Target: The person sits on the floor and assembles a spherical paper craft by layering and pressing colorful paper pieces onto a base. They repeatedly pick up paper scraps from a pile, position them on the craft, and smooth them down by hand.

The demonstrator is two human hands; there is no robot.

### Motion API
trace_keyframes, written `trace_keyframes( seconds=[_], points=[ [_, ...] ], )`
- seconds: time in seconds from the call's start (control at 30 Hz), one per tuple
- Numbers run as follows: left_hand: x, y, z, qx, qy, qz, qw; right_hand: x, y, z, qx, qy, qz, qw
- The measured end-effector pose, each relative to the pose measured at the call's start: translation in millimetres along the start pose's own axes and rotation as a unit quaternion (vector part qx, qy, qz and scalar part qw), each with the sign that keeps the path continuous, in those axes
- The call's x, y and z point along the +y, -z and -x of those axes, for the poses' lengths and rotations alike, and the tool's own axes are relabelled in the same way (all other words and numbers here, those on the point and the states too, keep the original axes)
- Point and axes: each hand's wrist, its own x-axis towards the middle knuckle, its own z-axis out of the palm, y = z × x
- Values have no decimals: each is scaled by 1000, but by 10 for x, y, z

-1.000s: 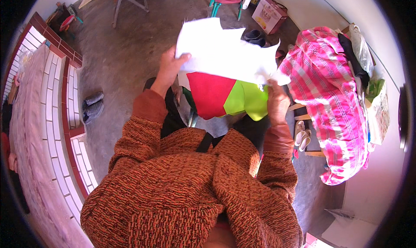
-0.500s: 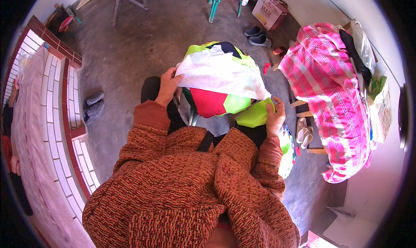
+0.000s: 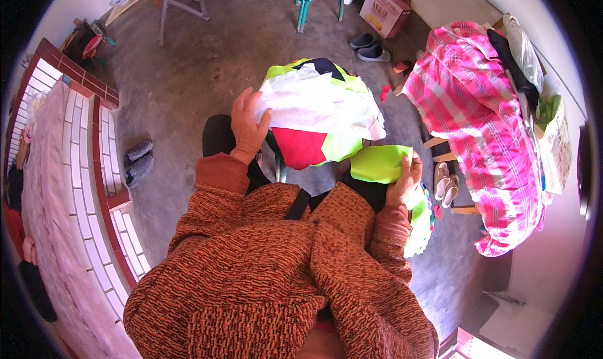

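Observation:
A white cloth (image 3: 314,105) lies draped over a pile of coloured fabric with a red piece (image 3: 298,147), lime-green parts and a black patch, just beyond my knees. At the white cloth's left edge is my left hand (image 3: 249,130), its thumb and fingers apart, the fingertips touching or very near the cloth. My right hand (image 3: 406,182) pinches the right end of a lime-green cloth piece (image 3: 377,163), which stretches leftward above my right thigh. What supports the pile is mostly hidden; a metal leg shows beneath it.
To my right, a pink checked cloth (image 3: 477,133) covers something with wooden legs, with pale shoes (image 3: 445,186) beside it. Patterned fabric (image 3: 419,218) hangs by my right forearm. Dark slippers (image 3: 370,47), a carton (image 3: 385,10) and a green-legged stool (image 3: 304,10) stand farther off. A white-tiled ledge (image 3: 76,158) runs along the left.
My left hand has loosened from a pinch on the white cloth's edge, its fingers spreading. My right hand has moved slightly right and down, drawing the green piece away from the white cloth's corner.

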Motion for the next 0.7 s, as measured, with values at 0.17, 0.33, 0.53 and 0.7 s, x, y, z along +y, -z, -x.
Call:
trace_keyframes(
  seconds=[0.17, 0.33, 0.53, 0.7],
  points=[
    [107, -16, 75, -177, -111, -6, 978, -5, -76, 22, 3, -10, 1, 1000],
    [176, -51, 116, -235, -107, -28, 966, 13, 2, -5, -1, -10, -24, 1000],
    [318, 43, 117, -212, -115, -36, 970, -308, -358, 166, -55, -18, -88, 994],
    [752, 81, 127, -220, -25, 236, 946, -668, -774, 434, -196, -75, -193, 958]
  ],
)
